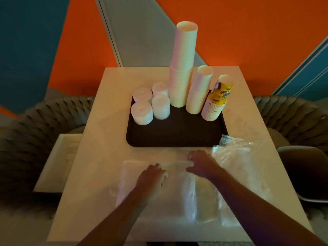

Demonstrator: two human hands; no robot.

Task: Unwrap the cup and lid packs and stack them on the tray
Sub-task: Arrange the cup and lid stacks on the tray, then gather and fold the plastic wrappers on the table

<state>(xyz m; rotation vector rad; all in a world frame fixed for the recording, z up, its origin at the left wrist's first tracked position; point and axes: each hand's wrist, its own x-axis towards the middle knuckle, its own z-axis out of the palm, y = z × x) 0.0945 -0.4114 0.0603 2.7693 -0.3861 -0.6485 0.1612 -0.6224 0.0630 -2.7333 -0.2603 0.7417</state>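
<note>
Lids (150,105) sit in four short white stacks on the left side of the dark tray (174,137), and three tall cup stacks (184,68) stand on its right side, so the packs look unwrapped and stacked already. Near the front of the table (99,157) the left hand (152,176) rests with curled fingers on a flat clear plastic wrap (134,176), but I cannot tell if it grips it. Just to the right, the right hand (200,164) pinches the wrap's far edge; more crumpled plastic (234,150) lies further right, nearest that hand.
</note>
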